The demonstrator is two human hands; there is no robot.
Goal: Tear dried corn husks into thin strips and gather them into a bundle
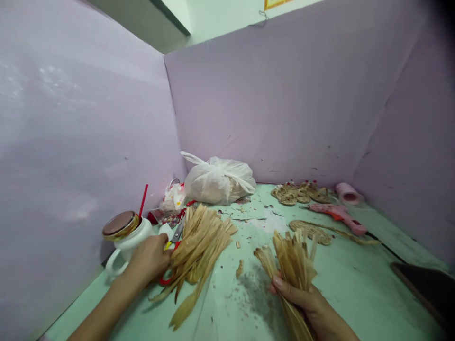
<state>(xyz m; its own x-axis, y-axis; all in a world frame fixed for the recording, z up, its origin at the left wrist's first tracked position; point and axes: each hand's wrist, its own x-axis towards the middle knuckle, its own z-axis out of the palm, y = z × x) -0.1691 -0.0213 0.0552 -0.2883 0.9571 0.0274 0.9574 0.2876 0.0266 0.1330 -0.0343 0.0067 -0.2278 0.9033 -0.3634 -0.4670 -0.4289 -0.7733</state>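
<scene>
At the left, my left hand (151,258) curls over the red and yellow handles of a pair of scissors (178,231), whose blades point away from me. Its fingertips are partly hidden. Right beside it, a loose pile of dried husk strips (202,246) lies on the table and covers part of the scissors. My right hand (302,300) is closed around a bundle of dried husk strips (289,258), thumb across the front. The bundle stands up and fans out above the fingers, with a smaller bunch splitting off to the left.
A white mug (133,241) with a gold-rimmed lid stands at the left. Behind are a tied white plastic bag (220,182), braided coils (298,193), and a pink roll (349,193). A pink glue gun (337,215), a flat braided piece (311,232) and a dark flat object (423,289) lie right.
</scene>
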